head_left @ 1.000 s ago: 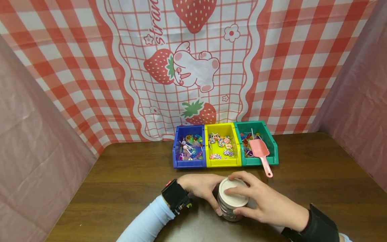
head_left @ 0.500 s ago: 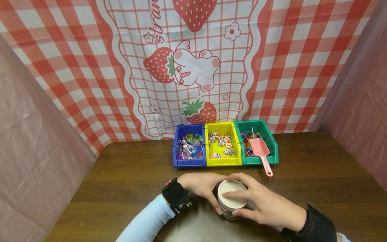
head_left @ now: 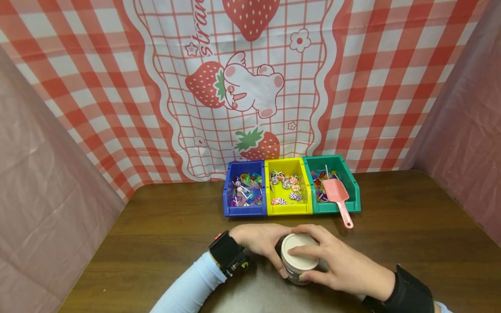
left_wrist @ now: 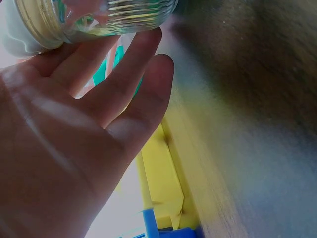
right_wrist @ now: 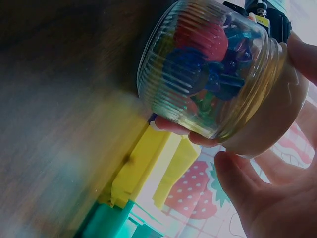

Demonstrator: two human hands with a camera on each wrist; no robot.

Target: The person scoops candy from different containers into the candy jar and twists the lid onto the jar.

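Observation:
A clear ribbed jar [right_wrist: 198, 69] with a cream lid [head_left: 300, 252] stands upright on the table near the front. Red, blue and green candy-like pieces show through its wall in the right wrist view. My left hand [head_left: 260, 241] holds the jar's side from the left, thumb at the front and fingers behind, partly hidden in the head view. From the right, my right hand [head_left: 348, 265] grips the lid by its edge, with one finger lying across the top. In the left wrist view the left fingers [left_wrist: 148, 94] reach along the jar's glass.
Behind the hands stand joined blue [head_left: 245, 211], yellow [head_left: 289, 210] and green [head_left: 354, 198] bins with small colourful candies, some on sticks. A pink scoop [head_left: 335, 191] lies in the green bin, its handle over the front edge. A checked strawberry cloth [head_left: 352, 108] hangs behind the table.
The lid and my right hand have shifted very slightly left since a second ago. My left hand keeps its place on the jar.

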